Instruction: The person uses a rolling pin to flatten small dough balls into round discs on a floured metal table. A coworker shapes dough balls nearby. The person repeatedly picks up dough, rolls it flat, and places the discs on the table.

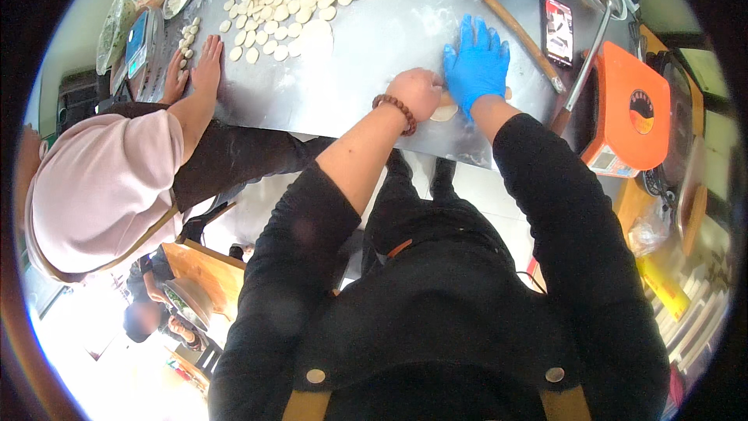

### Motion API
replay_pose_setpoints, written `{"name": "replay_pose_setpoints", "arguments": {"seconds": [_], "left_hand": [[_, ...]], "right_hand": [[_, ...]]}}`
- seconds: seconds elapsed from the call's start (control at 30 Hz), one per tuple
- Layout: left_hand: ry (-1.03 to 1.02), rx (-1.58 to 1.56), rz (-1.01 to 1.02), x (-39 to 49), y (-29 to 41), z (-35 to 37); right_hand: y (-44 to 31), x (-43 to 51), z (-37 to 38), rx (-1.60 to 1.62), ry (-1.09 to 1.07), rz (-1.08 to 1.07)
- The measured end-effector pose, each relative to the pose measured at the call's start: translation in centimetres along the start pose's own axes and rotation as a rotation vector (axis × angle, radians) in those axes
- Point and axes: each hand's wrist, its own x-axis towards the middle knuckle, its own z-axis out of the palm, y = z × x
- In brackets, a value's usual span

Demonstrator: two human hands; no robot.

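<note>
My left hand (414, 93), bare and with a wooden bead bracelet (402, 110) at the wrist, is curled low over the metal worktop (362, 93). Its fingers hide what lies under them. My right hand (478, 67) wears a blue glove. It lies flat, fingers spread, across a short wooden rolling pin (447, 98), whose far end pokes out to the right of the glove. Beneath the pin, a flat round of dough (444, 113) shows between my wrists. I cannot tell whether my left hand grips the pin or the dough.
Many small dough discs (280, 11) lie at the back. Rightward are a wooden rod (520, 38), a phone (558, 32), a ladle (590, 64) and an orange appliance (634, 105). At left, a co-worker's hands (207, 64) rest near dough pieces (188, 41) and a scale (138, 41).
</note>
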Motion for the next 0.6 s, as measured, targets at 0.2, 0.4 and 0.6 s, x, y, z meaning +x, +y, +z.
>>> {"name": "replay_pose_setpoints", "arguments": {"seconds": [0.2,0.4,0.6], "left_hand": [[-0.042,0.286,0.116,0.1,-0.9,0.5],[0.123,-0.065,-0.124,-2.3,0.3,0.7],[0.119,0.094,0.131,-0.5,-0.7,1.1]], "right_hand": [[1.8,-8.4,1.2,0.058,-0.082,-0.064],[3.3,-11.4,1.3,0.086,-0.152,-0.132],[0.8,-1.6,0.1,-0.013,-0.111,-0.082]]}}
